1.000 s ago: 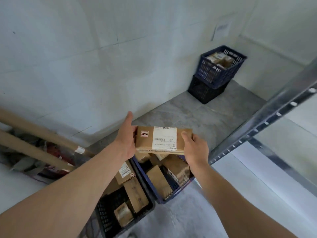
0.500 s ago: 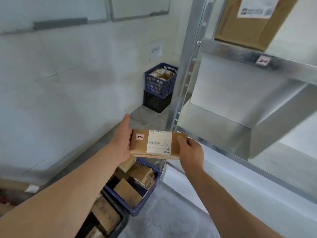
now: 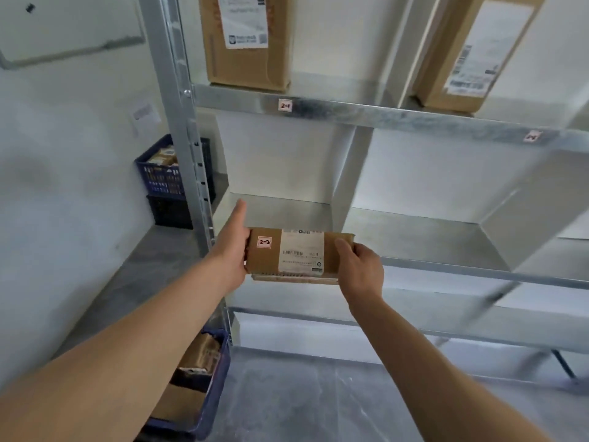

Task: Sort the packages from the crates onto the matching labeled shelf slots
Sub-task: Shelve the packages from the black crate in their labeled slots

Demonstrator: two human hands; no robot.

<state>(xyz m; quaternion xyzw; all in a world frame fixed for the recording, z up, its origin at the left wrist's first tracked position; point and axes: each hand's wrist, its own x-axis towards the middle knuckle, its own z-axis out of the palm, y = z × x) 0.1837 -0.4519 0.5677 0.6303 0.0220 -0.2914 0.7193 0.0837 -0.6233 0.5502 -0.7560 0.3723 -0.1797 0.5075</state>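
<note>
Head view: left hand (image 3: 231, 255) and right hand (image 3: 361, 271) grip one package (image 3: 269, 261); two boxes (image 3: 248, 62) shelved above.

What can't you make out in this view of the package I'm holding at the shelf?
- Right-hand slot label, head view: blurred, unreadable.
- Fine print on the package label: too small.
- Upper left box and upper right box: cut off by the top edge.
- Near crate: mostly hidden by the left forearm.
</note>
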